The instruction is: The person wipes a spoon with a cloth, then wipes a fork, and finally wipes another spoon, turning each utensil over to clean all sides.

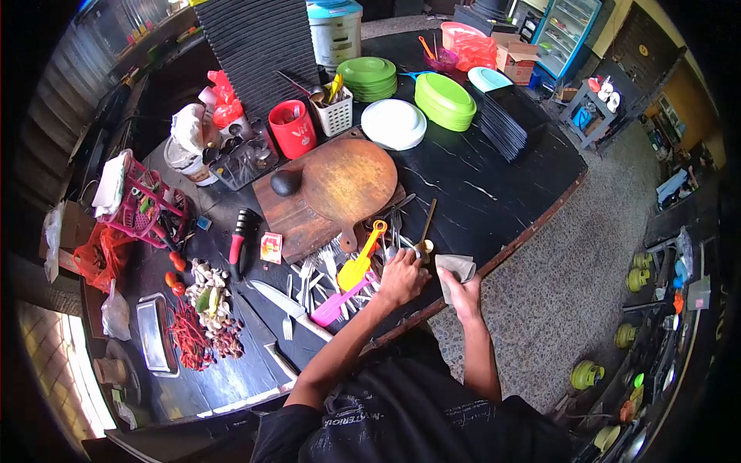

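Observation:
My left hand [404, 276] reaches down into a pile of metal cutlery [309, 272], its fingers curled; what they grip is hidden. Right by its fingertips stands a spoon [428, 224] with a long brownish handle. My right hand [463, 296] is closed on a folded grey-beige cloth [455, 268] at the table edge. Left of my left hand, a yellow spatula [355, 272] and a pink spatula [330, 309] lie on the forks and spoons. A large knife [282, 302] lies beside the pile, with a second, dark-bladed knife [255, 318] next to it.
Behind the cutlery lie wooden boards [351, 174]. Green plates [445, 102], white plates [394, 123], a red container [292, 129] and a white basket [335, 116] stand farther back. Chillies [191, 336] and garlic [210, 278] lie at left. The table edge [532, 224] runs along the right.

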Available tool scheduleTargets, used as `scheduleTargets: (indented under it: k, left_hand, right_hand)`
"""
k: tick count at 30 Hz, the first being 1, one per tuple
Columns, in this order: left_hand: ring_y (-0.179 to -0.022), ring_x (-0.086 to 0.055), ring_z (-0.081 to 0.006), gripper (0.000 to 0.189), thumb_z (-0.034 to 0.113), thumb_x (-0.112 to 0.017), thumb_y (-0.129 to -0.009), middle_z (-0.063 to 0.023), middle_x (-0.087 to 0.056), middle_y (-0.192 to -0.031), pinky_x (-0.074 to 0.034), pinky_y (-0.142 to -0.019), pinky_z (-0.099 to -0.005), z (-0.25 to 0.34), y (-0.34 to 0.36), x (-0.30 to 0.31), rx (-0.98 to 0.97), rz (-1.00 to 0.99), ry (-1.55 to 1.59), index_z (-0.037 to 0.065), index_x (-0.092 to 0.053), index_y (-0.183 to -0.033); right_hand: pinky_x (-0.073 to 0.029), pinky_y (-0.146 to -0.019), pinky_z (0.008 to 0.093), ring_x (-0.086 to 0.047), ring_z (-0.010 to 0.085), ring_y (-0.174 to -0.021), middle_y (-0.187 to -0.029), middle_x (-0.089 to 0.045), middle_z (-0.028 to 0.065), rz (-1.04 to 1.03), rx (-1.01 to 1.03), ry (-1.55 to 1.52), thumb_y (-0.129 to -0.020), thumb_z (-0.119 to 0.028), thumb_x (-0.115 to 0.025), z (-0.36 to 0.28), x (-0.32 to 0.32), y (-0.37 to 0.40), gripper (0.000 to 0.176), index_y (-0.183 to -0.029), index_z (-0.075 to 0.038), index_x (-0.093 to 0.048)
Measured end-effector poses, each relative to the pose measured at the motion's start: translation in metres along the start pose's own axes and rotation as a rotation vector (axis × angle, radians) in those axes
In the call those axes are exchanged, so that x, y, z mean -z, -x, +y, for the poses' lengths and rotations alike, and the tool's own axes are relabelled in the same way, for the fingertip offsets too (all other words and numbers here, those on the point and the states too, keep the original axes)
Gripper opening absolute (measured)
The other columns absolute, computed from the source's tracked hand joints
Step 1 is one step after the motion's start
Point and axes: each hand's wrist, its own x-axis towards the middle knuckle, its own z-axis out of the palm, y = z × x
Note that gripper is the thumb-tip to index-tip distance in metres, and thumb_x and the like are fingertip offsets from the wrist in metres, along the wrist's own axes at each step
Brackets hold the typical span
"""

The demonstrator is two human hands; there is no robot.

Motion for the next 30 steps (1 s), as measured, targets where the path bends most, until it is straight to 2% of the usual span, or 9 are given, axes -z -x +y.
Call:
scheduleTargets:
  k: [2,9,12,15,16,17,23,27,30]
  left_hand:
    - [-0.111,-0.050,-0.0310,0.035,0.018,-0.071,-0.076,-0.0127,-0.054,-0.112,-0.045,-0.094,-0.0432,-0.007,0.005,-0.001,-0.101,0.064,-0.070,0.007,-0.065,-0.108]
    - [-0.107,-0.053,-0.0303,0.032,0.018,-0.071,-0.078,-0.0151,-0.057,-0.108,-0.047,-0.090,-0.0414,0.000,-0.005,0.009,-0.116,0.229,-0.138,0.007,-0.065,-0.107]
    - [-0.081,-0.064,-0.0353,0.017,0.003,-0.067,-0.079,-0.0132,-0.065,-0.079,-0.052,-0.071,-0.0418,-0.001,-0.018,0.034,-0.001,0.277,0.268,0.006,-0.058,-0.093]
    - [-0.061,-0.061,-0.0158,0.014,0.001,-0.068,-0.087,-0.0087,-0.064,-0.070,-0.050,-0.058,-0.0339,-0.017,-0.045,0.043,0.092,0.405,0.781,0.003,-0.056,-0.094]
    - [-0.068,-0.058,-0.0073,0.010,0.001,-0.065,-0.092,-0.0047,-0.064,-0.074,-0.049,-0.060,-0.0269,-0.019,-0.053,0.051,0.085,0.468,1.020,0.003,-0.056,-0.095]
    - [-0.074,-0.060,-0.0103,0.007,0.004,-0.063,-0.095,-0.0006,-0.063,-0.083,-0.052,-0.071,-0.0266,-0.022,-0.056,0.058,0.094,0.482,1.247,0.005,-0.056,-0.095]
    - [-0.070,-0.064,-0.0109,0.019,0.013,-0.067,-0.095,-0.0068,-0.069,-0.081,-0.052,-0.066,-0.0250,-0.021,-0.031,0.105,0.277,0.613,1.377,-0.002,-0.064,-0.105]
    - [-0.067,-0.054,-0.0040,0.010,0.013,-0.075,-0.089,0.0031,-0.066,-0.076,-0.043,-0.062,-0.0217,-0.013,0.013,0.086,0.286,0.573,1.287,0.004,-0.070,-0.091]
    - [-0.067,-0.050,-0.0014,0.010,0.005,-0.075,-0.088,0.0064,-0.062,-0.075,-0.039,-0.062,-0.0195,0.001,0.039,0.080,0.357,0.601,1.467,0.007,-0.066,-0.083]
  right_hand:
    - [-0.053,-0.083,0.0275,-0.066,0.0118,-0.091,-0.102,-0.070,0.0039,0.007,0.021,-0.031,-0.087,-0.006,-0.072,0.004,-0.007,0.002,0.022,-0.108,0.000,-0.069]
    - [-0.052,-0.082,0.0265,-0.065,0.0099,-0.091,-0.102,-0.070,0.0029,0.012,-0.005,-0.007,-0.087,-0.006,-0.073,-0.012,-0.002,0.019,0.023,-0.109,-0.001,-0.068]
    - [-0.052,-0.082,0.0268,-0.065,0.0102,-0.091,-0.102,-0.069,0.0026,0.008,0.037,-0.025,-0.086,-0.007,-0.074,-0.012,0.000,0.019,0.023,-0.108,-0.001,-0.068]
    - [-0.051,-0.079,0.0274,-0.065,0.0114,-0.089,-0.100,-0.071,0.0032,0.004,0.054,-0.032,-0.087,-0.012,-0.074,-0.014,-0.002,0.019,0.023,-0.107,-0.001,-0.070]
    - [-0.051,-0.079,0.0274,-0.065,0.0114,-0.089,-0.100,-0.071,0.0032,0.002,0.060,-0.031,-0.087,-0.012,-0.074,-0.014,-0.003,0.019,0.023,-0.107,-0.001,-0.070]
    - [-0.052,-0.079,0.0273,-0.065,0.0113,-0.089,-0.100,-0.071,0.0031,0.011,0.063,-0.022,-0.087,-0.012,-0.074,-0.014,-0.004,0.019,0.023,-0.107,-0.001,-0.070]
    - [-0.051,-0.082,0.0285,-0.065,0.0120,-0.092,-0.104,-0.070,0.0039,0.023,0.076,-0.019,-0.087,-0.013,-0.074,-0.013,-0.014,0.016,0.025,-0.109,-0.002,-0.069]
    - [-0.051,-0.084,0.0280,-0.064,0.0114,-0.094,-0.107,-0.069,0.0031,0.153,0.031,-0.278,-0.087,-0.015,-0.075,-0.001,-0.041,0.010,0.029,-0.112,-0.003,-0.068]
    - [-0.051,-0.080,0.0266,-0.064,0.0098,-0.090,-0.104,-0.069,0.0002,-0.086,-0.076,-0.185,-0.090,-0.017,-0.073,-0.007,-0.067,0.019,0.026,-0.112,-0.004,-0.067]
